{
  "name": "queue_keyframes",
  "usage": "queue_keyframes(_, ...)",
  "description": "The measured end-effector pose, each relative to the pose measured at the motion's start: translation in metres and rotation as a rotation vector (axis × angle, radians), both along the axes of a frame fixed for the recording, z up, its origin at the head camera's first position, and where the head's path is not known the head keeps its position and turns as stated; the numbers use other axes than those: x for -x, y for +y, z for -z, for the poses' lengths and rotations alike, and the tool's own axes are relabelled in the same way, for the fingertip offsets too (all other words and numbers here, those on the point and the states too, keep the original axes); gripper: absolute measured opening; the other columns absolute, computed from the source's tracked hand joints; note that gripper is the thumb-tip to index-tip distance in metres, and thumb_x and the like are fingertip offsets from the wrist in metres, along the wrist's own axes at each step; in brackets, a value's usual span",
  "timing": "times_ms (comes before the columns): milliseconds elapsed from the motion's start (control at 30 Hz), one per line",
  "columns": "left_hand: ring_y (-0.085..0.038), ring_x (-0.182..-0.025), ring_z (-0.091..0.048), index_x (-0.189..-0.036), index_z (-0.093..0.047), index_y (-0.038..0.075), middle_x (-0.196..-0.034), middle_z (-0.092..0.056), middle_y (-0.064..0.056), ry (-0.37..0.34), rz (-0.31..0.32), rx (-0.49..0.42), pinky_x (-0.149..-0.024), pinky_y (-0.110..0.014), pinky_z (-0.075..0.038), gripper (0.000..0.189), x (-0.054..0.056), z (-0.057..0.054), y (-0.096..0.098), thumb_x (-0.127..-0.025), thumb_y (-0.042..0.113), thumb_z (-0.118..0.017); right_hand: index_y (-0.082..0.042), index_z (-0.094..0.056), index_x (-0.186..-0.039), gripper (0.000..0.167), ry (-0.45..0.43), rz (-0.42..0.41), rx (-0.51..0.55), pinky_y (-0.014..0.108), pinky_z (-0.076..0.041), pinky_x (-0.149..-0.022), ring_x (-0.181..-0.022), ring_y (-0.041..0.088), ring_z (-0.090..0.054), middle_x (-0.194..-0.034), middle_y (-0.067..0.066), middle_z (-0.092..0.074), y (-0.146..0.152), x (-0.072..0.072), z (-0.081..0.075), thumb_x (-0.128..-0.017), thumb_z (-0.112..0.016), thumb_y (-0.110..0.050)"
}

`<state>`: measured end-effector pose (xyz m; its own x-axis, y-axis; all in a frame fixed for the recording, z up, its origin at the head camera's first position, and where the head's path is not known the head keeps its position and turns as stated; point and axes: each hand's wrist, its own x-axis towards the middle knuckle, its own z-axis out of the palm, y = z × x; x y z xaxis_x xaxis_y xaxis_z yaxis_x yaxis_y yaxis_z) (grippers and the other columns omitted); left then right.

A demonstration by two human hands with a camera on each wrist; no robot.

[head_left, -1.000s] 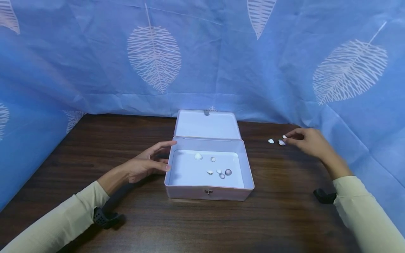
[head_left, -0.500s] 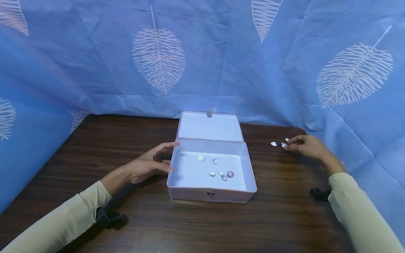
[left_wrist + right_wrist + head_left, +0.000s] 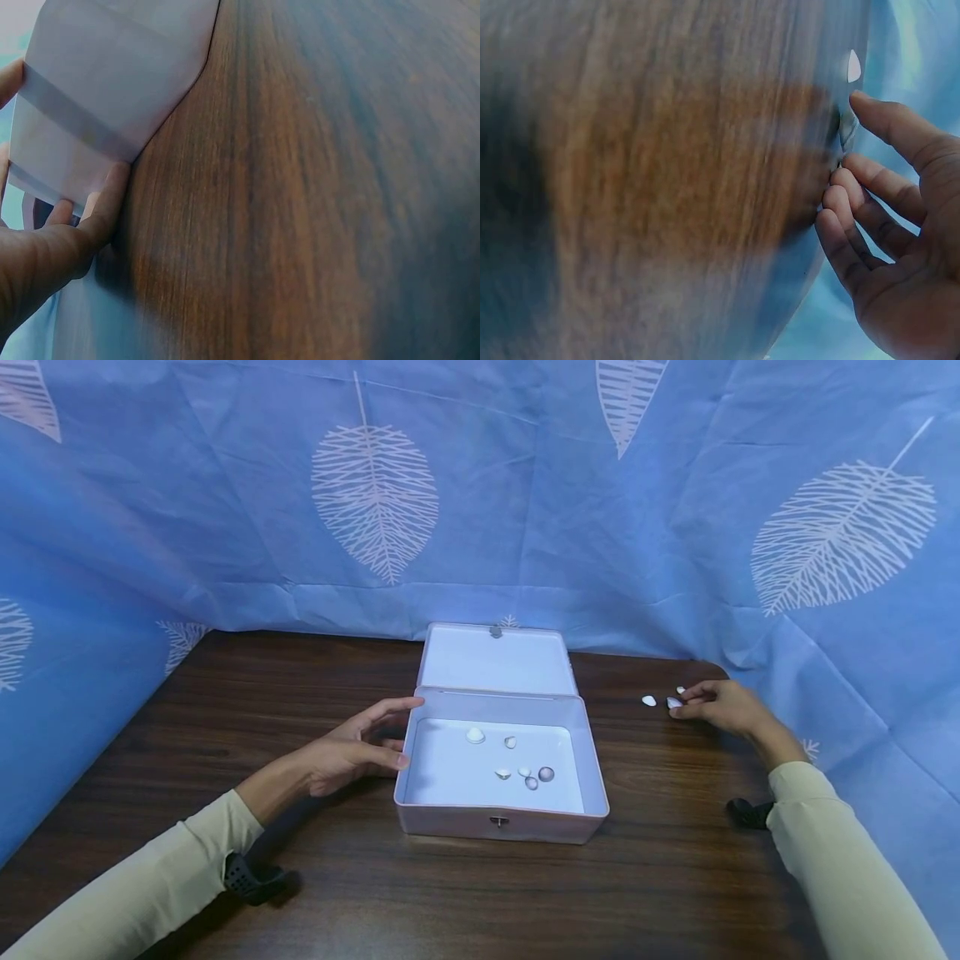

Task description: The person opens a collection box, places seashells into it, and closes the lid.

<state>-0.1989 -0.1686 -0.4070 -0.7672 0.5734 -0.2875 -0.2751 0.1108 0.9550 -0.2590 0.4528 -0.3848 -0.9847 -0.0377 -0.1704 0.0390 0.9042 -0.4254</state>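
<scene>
An open white metal box (image 3: 495,822) stands mid-table with its lid (image 3: 495,658) tipped back. Several small seashells lie on its floor, among them a white seashell (image 3: 476,736) and a purplish seashell (image 3: 546,774). My left hand (image 3: 348,750) rests against the box's left side, thumb and index finger at the rim; in the left wrist view its fingers touch the outer wall (image 3: 112,82). At the far right, my right hand (image 3: 723,706) has thumb and index finger at opposite edges of a seashell (image 3: 847,129) on the table, pinching it.
Beside the right hand lie a white seashell (image 3: 648,701) and another small seashell (image 3: 680,690), near the dark wooden table's (image 3: 645,877) back right corner. A blue leaf-patterned cloth (image 3: 480,510) hangs behind and along the sides.
My right hand has shifted slightly toward me and settled its thumb and finger about the middle seashell. The left hand keeps its place on the box; the head view has shifted slightly.
</scene>
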Motion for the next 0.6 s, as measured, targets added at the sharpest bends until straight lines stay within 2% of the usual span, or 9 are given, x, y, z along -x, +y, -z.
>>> queue_keyframes(233, -0.055, -0.171, -0.023, -0.178, -0.032, 0.028, -0.189, -0.006, -0.013, 0.002, 0.003, 0.001, -0.125, -0.054, -0.049, 0.098, -0.0003, -0.0003, -0.0005, -0.098, 0.009, -0.084, 0.012, -0.066, -0.143, 0.071, -0.017, -0.002, -0.014, 0.062, -0.056, -0.103, -0.128, 0.053, -0.065, -0.144, 0.038, -0.067, -0.0021, 0.0018, -0.0002, -0.103, -0.079, -0.044)
queue_keyframes(467, -0.055, -0.171, -0.023, -0.178, -0.032, 0.029, -0.189, -0.006, -0.012, 0.0, -0.002, 0.01, -0.125, -0.056, -0.049, 0.098, -0.0013, -0.0021, -0.0012, -0.098, 0.01, -0.085, 0.012, -0.066, -0.141, 0.069, -0.012, 0.002, -0.014, 0.051, -0.056, -0.097, -0.124, 0.05, -0.066, -0.142, 0.037, -0.068, -0.0032, 0.0029, 0.0009, -0.102, -0.08, -0.043)
queue_keyframes(600, -0.054, -0.171, -0.023, -0.178, -0.032, 0.029, -0.189, -0.005, -0.012, -0.002, 0.001, 0.009, -0.126, -0.056, -0.048, 0.098, -0.001, -0.0021, -0.0003, -0.098, 0.01, -0.085, 0.012, -0.067, -0.139, 0.066, -0.006, 0.0, -0.013, 0.054, -0.055, -0.097, -0.121, 0.049, -0.067, -0.138, 0.036, -0.069, -0.0032, 0.0016, 0.0017, -0.103, -0.079, -0.042)
